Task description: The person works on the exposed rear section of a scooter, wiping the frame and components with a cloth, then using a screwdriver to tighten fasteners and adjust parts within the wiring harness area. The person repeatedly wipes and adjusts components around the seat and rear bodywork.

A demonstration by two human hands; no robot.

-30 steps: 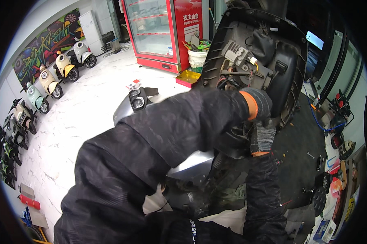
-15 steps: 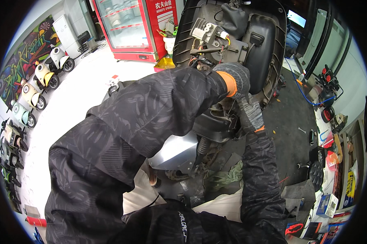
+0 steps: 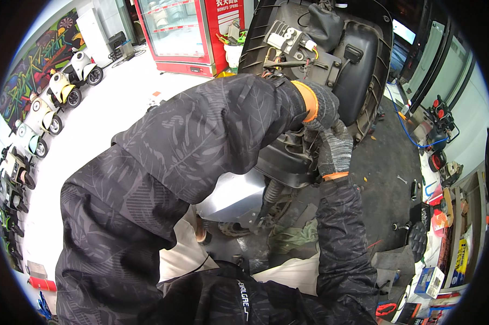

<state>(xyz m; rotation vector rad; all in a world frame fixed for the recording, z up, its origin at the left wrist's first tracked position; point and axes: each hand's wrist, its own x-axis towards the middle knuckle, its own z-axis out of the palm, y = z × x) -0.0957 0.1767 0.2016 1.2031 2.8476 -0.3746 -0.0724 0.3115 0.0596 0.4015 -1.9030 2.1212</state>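
Note:
Both my hands, in dark grey knit gloves with orange cuffs, meet at the rear part of a partly stripped scooter (image 3: 358,70). My left hand (image 3: 324,108) reaches across from the left, its fingers curled down over something that I cannot make out. Just below and touching it, my right hand (image 3: 335,147) is closed, its fingers bent in toward the same spot. What they grip is hidden by the gloves. Beside them lies a black plastic fender (image 3: 287,165). A finned silver electrical unit (image 3: 285,39) with wires sits beyond the hands.
A shiny metal panel (image 3: 231,200) and a green rag (image 3: 293,237) lie nearer me. Behind stands a red glass-door fridge (image 3: 185,35). Small scooters (image 3: 65,89) line the left wall. A wrench (image 3: 402,179) lies on the dark mat, with shelves and boxes (image 3: 431,281) at right.
The view has shifted slightly, so the scooter appears farther right. My right hand's fingers have bent in more, and the hand has come closer under my left hand.

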